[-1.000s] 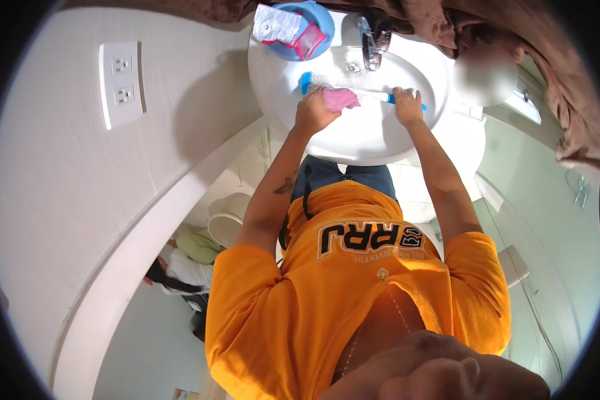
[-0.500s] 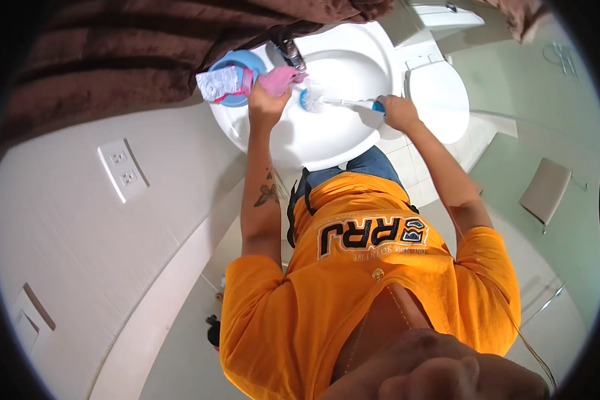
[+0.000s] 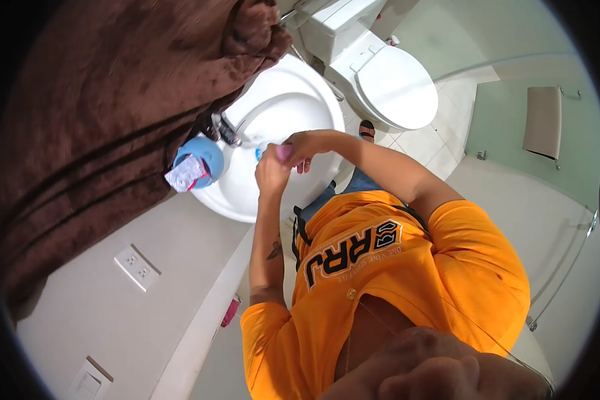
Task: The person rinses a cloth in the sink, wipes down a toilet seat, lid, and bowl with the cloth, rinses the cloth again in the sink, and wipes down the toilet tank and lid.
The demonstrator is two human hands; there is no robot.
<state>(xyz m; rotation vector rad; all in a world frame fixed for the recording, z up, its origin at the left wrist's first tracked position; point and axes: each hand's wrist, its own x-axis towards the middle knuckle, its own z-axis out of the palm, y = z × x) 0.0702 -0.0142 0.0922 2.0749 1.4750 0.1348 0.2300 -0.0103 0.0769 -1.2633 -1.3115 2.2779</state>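
Our left hand (image 3: 271, 173) and right hand (image 3: 305, 145) grip a pink cloth (image 3: 284, 153). The sink (image 3: 237, 195) below probably catches drips.

One wide, rounded view looks forward and steeply down from the person's head, its corners falling to black. It sits nearest the orange shirt (image 3: 387, 267), bottom centre; farther off are the left hand (image 3: 272, 173) and right hand (image 3: 307, 145) near mid-frame, the sink (image 3: 237, 197) and, upper right, the toilet (image 3: 399, 87).
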